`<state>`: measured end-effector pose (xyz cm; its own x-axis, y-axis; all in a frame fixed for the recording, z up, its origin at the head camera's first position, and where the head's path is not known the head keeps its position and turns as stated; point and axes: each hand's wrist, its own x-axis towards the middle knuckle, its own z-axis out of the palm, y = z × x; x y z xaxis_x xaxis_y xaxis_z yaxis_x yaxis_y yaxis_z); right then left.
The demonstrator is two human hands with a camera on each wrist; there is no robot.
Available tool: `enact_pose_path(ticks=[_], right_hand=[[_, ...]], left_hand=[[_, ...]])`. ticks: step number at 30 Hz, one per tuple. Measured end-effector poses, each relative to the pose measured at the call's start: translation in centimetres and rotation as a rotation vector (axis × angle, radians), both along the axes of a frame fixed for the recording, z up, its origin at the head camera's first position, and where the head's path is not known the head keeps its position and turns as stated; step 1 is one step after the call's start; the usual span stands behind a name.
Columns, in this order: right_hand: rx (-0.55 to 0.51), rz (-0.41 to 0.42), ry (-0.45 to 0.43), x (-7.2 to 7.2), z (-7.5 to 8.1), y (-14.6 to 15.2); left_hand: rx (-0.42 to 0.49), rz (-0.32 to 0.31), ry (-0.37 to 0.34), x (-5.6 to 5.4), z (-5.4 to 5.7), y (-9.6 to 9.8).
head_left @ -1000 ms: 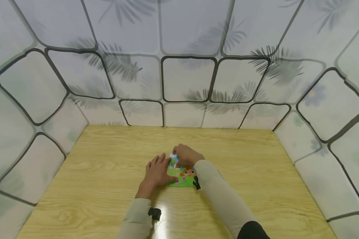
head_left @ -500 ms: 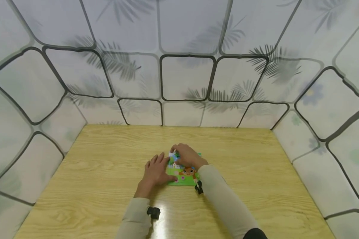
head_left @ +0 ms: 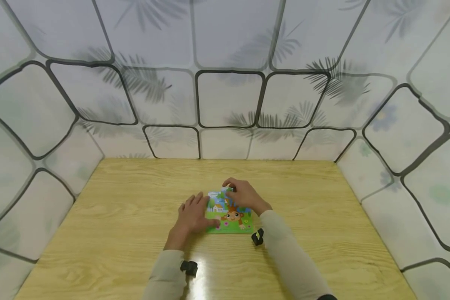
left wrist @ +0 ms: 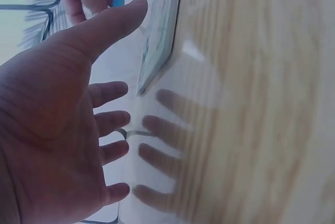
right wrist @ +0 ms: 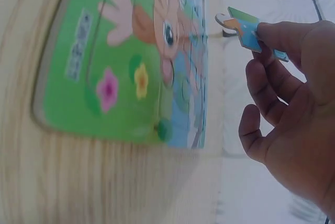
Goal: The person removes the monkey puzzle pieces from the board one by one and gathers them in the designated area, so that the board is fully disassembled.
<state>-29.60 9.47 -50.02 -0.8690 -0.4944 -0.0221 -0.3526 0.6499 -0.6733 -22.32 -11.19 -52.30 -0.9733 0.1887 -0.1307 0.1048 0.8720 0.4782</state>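
A jigsaw puzzle board (head_left: 232,227) with a cartoon monkey, a small house and flowers on green lies flat on the table. At its left edge is my left hand (head_left: 193,214), fingers spread, the thumb reaching over the lower left of the picture. My right hand (head_left: 247,196) is over the upper part of the board. Between its thumb and fingers it pinches a small puzzle piece (right wrist: 242,29), blue, orange and green, held up off the board in the right wrist view. The left wrist view shows the left fingers (left wrist: 111,123) apart and the board (left wrist: 159,41) edge-on.
The pale wooden table (head_left: 135,187) extends around the board on all sides. Patterned walls (head_left: 228,100) with dark outlines and leaf prints enclose its back and sides. A black wrist camera (head_left: 189,268) is strapped to the left sleeve, another (head_left: 258,236) to the right.
My right hand has shifted right across the upper part of the board, baring more of the house and monkey. The left hand has stayed at the left edge; the view has turned slightly.
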Motion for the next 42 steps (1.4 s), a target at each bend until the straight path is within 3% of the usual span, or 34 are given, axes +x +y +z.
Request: enact_pose_path(ticks=[7,18,26,35,42], right_hand=[[0.017,-0.044,0.062,-0.3,-0.8,2.0],[0.017,-0.106,0.044,-0.4,-1.1,5.4],[0.065,-0.185,0.033,-0.4,-1.7,8.1],[0.148,-0.221,0.022,-0.5,-2.1,8.7],[0.222,-0.200,0.062,-0.6,-2.7,9.0]], left_hand=[[0.019,-0.026,0.020,0.0,0.4,0.6],[-0.009,-0.022,0.006,0.3,0.3,1.3],[-0.014,-0.084,0.016,0.5,0.1,1.5],[-0.009,-0.092,0.045,0.8,0.3,1.6],[-0.021,-0.080,0.047,0.8,0.1,1.8]])
